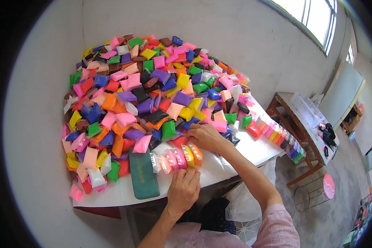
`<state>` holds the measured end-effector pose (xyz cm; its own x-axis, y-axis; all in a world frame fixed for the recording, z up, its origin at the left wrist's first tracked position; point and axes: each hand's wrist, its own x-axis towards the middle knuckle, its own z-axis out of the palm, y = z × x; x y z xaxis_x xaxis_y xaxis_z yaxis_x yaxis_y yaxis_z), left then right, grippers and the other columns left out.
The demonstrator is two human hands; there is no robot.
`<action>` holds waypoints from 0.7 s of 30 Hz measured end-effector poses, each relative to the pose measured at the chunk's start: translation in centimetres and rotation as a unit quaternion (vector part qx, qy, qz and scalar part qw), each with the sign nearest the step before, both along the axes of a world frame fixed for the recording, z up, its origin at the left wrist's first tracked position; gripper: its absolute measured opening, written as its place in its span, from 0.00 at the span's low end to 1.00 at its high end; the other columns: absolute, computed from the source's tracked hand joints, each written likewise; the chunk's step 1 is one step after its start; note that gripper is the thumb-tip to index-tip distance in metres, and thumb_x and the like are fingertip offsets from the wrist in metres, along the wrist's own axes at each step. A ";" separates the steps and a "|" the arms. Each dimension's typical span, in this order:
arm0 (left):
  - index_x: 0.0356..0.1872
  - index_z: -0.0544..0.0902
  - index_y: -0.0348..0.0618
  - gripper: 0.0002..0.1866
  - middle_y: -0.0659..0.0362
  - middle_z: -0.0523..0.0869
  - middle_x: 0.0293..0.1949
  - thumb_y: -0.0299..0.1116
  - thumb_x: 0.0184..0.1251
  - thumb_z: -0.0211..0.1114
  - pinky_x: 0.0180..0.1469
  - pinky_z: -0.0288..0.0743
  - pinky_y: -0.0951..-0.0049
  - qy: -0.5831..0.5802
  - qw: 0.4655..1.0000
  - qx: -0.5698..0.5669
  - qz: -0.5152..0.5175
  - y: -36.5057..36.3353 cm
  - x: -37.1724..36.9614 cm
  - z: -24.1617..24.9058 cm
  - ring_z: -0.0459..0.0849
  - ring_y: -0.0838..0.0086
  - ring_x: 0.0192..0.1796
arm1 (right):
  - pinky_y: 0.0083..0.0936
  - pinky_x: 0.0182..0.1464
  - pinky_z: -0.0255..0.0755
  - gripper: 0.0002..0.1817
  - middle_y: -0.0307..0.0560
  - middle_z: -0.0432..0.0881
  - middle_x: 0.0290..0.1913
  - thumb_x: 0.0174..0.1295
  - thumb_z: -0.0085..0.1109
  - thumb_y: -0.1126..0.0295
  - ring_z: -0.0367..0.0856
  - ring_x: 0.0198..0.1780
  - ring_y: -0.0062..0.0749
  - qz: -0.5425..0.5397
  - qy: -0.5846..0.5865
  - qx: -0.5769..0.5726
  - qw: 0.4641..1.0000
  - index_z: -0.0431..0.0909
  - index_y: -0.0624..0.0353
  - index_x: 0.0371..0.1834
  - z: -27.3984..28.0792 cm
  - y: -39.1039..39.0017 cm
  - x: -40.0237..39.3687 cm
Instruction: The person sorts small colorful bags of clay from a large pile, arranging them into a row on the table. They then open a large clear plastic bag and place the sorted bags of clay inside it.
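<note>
A short row of plump clear-wrapped packets (169,159) lies overlapping at the table's front edge, running from white through peach and pink to yellow and orange. My left hand (184,191) is closed, its curled fingers against the near ends of the pink and yellow packets. Whether it grips one is hidden. Just beyond the row, my right hand (208,137) reaches into the pile's edge with fingers bent together, close to a red packet (179,141). What lies under its fingertips is hidden. Left of the row rests a dark green oblong case (143,175) with faint lettering.
A large heap of coloured packets (153,89) covers the white-topped table (111,196) up to the wall. Further rows of packets (277,136) lie at its right end. Beyond stand a wooden desk (293,120) with a white wire rack and a pink-topped stool (328,186).
</note>
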<state>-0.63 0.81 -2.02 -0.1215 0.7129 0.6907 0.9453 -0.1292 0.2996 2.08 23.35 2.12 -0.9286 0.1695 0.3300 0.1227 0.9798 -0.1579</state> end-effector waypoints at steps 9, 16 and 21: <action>0.44 0.81 0.35 0.15 0.55 0.81 0.46 0.22 0.52 0.65 0.51 0.72 0.61 0.000 1.000 0.010 0.000 0.1 0.0 0.0 0.77 0.60 0.45 | 0.40 0.40 0.75 0.08 0.49 0.81 0.36 0.57 0.61 0.68 0.82 0.40 0.47 0.005 0.008 0.016 1.000 0.82 0.59 0.36 -0.2 -0.1 -0.2; 0.44 0.81 0.36 0.15 0.54 0.81 0.46 0.22 0.52 0.65 0.52 0.72 0.61 0.002 1.000 0.001 0.001 0.1 -0.1 0.0 0.77 0.60 0.45 | 0.40 0.34 0.73 0.04 0.48 0.79 0.32 0.56 0.61 0.72 0.82 0.34 0.48 -0.075 0.191 0.039 0.978 0.77 0.59 0.30 3.2 -0.4 4.8; 0.47 0.82 0.37 0.15 0.53 0.82 0.45 0.25 0.56 0.66 0.53 0.72 0.60 -0.044 0.997 0.058 -0.013 -0.2 0.3 0.4 0.77 0.57 0.47 | 0.33 0.29 0.72 0.01 0.46 0.79 0.30 0.55 0.60 0.76 0.80 0.26 0.38 -0.179 0.256 -0.080 0.947 0.77 0.59 0.30 1.9 -3.9 11.7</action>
<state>-0.36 0.64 -1.61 -0.1683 0.6329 0.7557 0.9117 -0.1916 0.3635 13.78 19.43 4.04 -0.5280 0.5290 0.6644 0.3092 0.8484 -0.4297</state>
